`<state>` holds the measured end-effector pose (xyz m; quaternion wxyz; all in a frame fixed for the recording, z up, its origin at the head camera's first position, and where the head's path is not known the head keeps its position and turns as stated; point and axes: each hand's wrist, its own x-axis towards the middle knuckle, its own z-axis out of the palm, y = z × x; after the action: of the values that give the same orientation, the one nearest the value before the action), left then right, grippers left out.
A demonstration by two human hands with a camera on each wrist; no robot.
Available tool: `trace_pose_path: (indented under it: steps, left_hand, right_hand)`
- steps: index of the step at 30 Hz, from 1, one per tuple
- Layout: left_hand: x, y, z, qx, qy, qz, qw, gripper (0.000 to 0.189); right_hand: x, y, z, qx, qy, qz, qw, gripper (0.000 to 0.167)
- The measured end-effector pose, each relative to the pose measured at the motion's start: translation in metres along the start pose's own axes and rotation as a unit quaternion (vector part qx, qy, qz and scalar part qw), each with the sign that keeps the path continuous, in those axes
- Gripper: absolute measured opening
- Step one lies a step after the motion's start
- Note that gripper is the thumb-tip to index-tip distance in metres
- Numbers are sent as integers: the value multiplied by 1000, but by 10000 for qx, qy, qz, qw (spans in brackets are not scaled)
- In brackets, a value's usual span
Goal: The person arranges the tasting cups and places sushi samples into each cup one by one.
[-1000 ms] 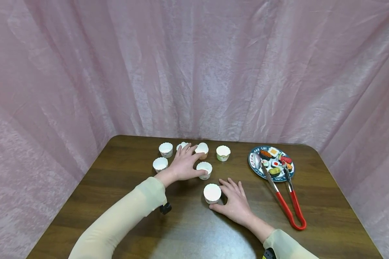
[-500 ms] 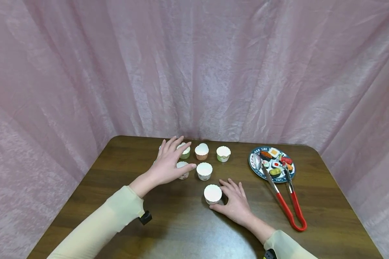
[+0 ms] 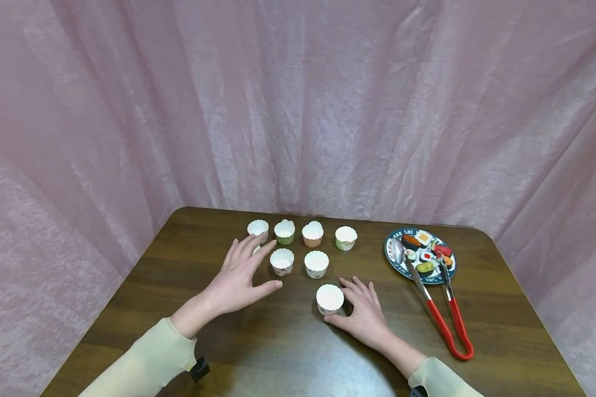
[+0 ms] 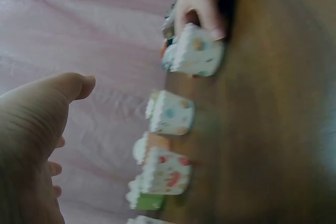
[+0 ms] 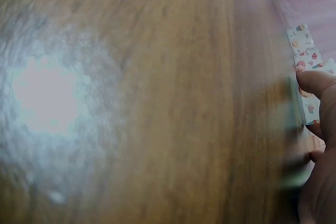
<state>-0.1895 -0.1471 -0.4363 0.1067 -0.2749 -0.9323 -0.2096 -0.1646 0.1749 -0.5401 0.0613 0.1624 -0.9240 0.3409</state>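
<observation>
My right hand (image 3: 363,317) holds a white patterned paper cupcake cup (image 3: 330,299) between thumb and fingers; the cup stands upright on the table. My left hand (image 3: 235,281) hovers at the left with its fingers spread and nothing in it. Beyond the held cup stand two more patterned cups, one (image 3: 317,264) nearer the middle and one (image 3: 282,262) just right of the left hand. Another cup by the left fingers is mostly hidden. Farther back is a row with a white cup (image 3: 257,229), a green one (image 3: 285,232), an orange one (image 3: 313,235) and another green one (image 3: 346,239).
On the right lies a round blue-rimmed plate (image 3: 393,259) with several toy sushi pieces. Red-handled tongs (image 3: 444,325) rest across it, handles toward the front. Pink curtains (image 3: 298,110) hang behind the brown wooden table (image 3: 288,353).
My left hand has drawn back to the left and toward the front, away from the cups, uncovering several of them. The right hand has stayed at its cup.
</observation>
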Motion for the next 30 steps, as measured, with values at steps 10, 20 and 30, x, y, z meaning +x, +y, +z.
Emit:
trace_pose_path:
  steps: [10,20,30]
  left_hand:
    - [-37,9,30,-244,-250,-37,9994,94]
    - [-56,13,52,-490,-359,-135,9981,88]
    - [-67,15,61,-593,-369,-71,9975,85]
  right_hand:
    - [-3,7,-31,563,-4,582,9967,71]
    - [19,17,-49,369,586,906,9935,61]
    - [46,20,-39,-32,456,1307,9904,60]
